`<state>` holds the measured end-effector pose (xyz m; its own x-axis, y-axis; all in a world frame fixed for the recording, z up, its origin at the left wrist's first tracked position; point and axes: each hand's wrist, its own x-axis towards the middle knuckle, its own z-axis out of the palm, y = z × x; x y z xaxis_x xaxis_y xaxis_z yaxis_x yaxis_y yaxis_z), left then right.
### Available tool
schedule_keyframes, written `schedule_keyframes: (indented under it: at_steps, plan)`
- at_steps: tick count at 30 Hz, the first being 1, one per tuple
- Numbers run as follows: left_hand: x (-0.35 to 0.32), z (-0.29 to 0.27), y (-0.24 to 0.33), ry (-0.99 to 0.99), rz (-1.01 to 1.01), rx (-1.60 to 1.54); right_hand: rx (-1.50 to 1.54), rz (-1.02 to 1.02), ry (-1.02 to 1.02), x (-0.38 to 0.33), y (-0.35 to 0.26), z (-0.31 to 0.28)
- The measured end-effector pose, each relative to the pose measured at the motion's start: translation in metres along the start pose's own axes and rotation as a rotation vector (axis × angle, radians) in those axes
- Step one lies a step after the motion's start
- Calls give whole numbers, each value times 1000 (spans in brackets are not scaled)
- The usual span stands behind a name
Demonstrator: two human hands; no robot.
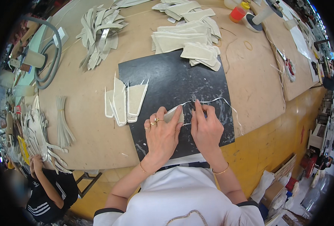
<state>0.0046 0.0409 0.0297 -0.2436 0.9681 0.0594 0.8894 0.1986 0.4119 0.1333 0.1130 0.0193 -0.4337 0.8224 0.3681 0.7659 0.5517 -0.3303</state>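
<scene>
My left hand (161, 132) pinched a small beige fabric piece (173, 113) on the black mat (163, 79), while my right hand (206, 128) gripped a white cord (216, 100) at its edge. I judged the cord could slip loose if my pinch eased. An orange-capped bottle (237, 13) stood far off; its contents I couldn't tell.

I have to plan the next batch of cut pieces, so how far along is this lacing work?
Done, it seems: a few pointed beige pieces lie laid out at the black mat's left edge. In hand: the left hand holds one beige piece while the right hand works a white cord at it. Left, probably: the bigger stacks of beige pieces beyond the mat.
</scene>
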Motion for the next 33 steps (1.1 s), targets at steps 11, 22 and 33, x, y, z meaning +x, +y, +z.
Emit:
schedule_keyframes:
  at_steps: [11,22,33]
  plan:
    - [-3,0,-5,97,-25,7,120,113,75,-4,8,9]
    - [7,-43,-25,-111,-301,-641,193,240,136,0,7,4]
    - [18,-64,-84,458,-371,-297,189,108,176,3,7,3]
